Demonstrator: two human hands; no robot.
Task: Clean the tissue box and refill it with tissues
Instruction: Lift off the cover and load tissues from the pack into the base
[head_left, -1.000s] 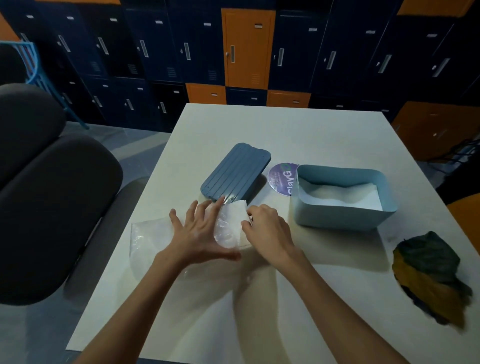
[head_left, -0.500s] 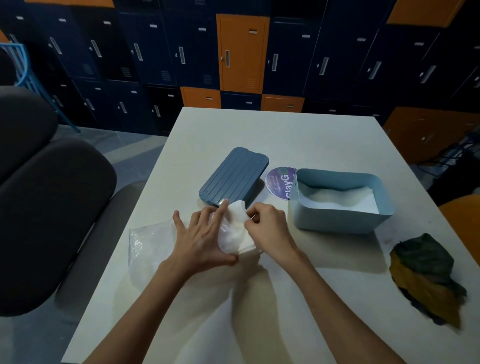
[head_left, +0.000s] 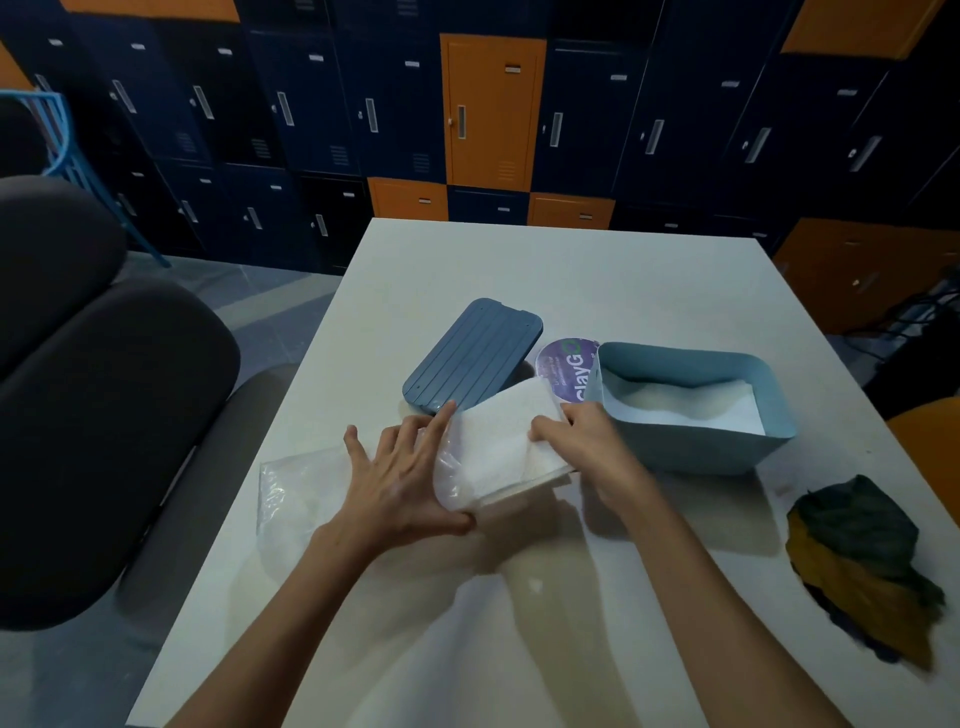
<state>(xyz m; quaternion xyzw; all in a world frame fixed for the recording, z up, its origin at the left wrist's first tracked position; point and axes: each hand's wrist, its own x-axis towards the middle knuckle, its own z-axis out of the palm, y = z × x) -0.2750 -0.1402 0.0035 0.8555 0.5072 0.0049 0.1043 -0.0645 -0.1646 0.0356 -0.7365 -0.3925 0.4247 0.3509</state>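
Here, the left hand (head_left: 397, 486) is lying flat, fingers spread, on the plastic wrapper (head_left: 301, 483), while the right hand (head_left: 589, 447) is gripping the tissue stack (head_left: 498, 431) just left of the open tissue box (head_left: 691, 453).

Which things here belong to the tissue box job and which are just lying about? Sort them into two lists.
Job in hand:
tissue box
lid
tissue stack, pinched by the right hand
plastic wrapper, pressed flat by the left hand
cloth, probably for wiping

Lying about:
purple round label
chair
lockers
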